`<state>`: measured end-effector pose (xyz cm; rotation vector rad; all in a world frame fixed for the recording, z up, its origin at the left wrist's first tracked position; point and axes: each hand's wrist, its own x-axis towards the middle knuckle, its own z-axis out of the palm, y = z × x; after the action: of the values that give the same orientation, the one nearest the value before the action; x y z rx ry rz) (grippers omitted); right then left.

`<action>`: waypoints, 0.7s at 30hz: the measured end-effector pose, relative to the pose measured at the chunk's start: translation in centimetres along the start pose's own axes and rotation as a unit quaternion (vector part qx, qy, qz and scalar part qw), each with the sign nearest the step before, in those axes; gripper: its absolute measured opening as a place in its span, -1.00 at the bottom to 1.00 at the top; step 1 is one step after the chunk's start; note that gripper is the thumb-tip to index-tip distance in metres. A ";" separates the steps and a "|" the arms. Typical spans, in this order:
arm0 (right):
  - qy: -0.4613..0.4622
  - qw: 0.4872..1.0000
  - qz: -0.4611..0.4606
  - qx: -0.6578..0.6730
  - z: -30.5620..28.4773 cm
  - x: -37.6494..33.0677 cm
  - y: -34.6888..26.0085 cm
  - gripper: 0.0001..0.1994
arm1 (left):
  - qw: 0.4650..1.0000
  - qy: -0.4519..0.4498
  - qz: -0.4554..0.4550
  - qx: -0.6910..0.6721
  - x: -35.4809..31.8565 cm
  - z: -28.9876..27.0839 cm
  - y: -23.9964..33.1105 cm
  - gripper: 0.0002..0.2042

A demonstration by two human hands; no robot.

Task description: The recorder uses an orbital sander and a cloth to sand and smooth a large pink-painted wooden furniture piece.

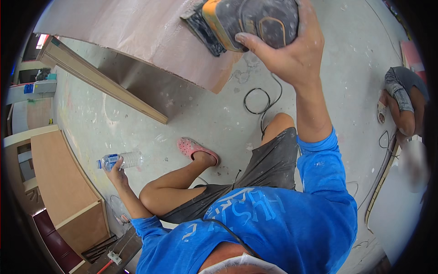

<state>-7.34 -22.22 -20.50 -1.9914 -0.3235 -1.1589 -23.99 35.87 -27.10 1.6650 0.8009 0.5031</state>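
My right hand (pixel 294 59) grips a dusty grey and orange power sander (pixel 258 23) at the top, thumb along its side. The sander's dark pad end meets a broad pinkish-white panel (pixel 155 39) near its right end; whether it presses on the surface I cannot tell. Down at the left, my left hand (pixel 117 174) is closed around a clear plastic bottle (pixel 132 159) with a blue cap and label. The bottle lies sideways in my fingers, above the floor, its cap pointing left.
Under the panel runs a wooden frame piece (pixel 109 84). A looped black cord (pixel 258 101) lies on the spotted grey floor (pixel 159 150). Wooden cabinets (pixel 64 169) stand at the left. At the far right another person (pixel 404 98) bends beside a white board (pixel 401 210).
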 end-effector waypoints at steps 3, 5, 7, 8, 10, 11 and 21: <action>-0.007 0.999 -0.037 0.004 -0.5 0.2 -0.6 -0.21 | 1.000 0.010 0.007 -0.010 0.2 0.3 0.2 -0.24; -0.005 1.000 -0.008 0.030 0.2 -4.0 -0.4 -0.09 | 1.000 0.002 0.011 -0.023 0.2 0.4 0.4 -0.24; 0.034 0.994 0.004 0.104 1.7 -9.3 0.7 -0.06 | 0.999 -0.003 0.016 -0.033 0.3 0.3 0.4 -0.25; 0.041 0.993 0.009 0.109 2.6 -11.9 1.0 -0.04 | 0.999 -0.013 0.014 -0.029 0.6 0.3 0.2 -0.25; 0.045 0.992 0.014 0.117 3.9 -16.6 1.1 -0.02 | 0.999 -0.019 0.012 -0.026 0.7 0.4 -0.1 -0.26; 0.020 0.992 0.059 0.113 4.3 -18.7 1.1 0.02 | 1.000 -0.018 0.010 -0.022 0.7 0.6 -0.3 -0.27; -0.010 0.996 0.013 0.084 0.6 -5.2 -4.0 -0.12 | 0.999 -0.014 0.042 0.003 -1.0 -0.3 -0.2 -0.38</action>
<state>-12.07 -18.36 -22.92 -1.8557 -0.3916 -1.0593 -24.93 35.35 -27.11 1.7136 0.7160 0.5344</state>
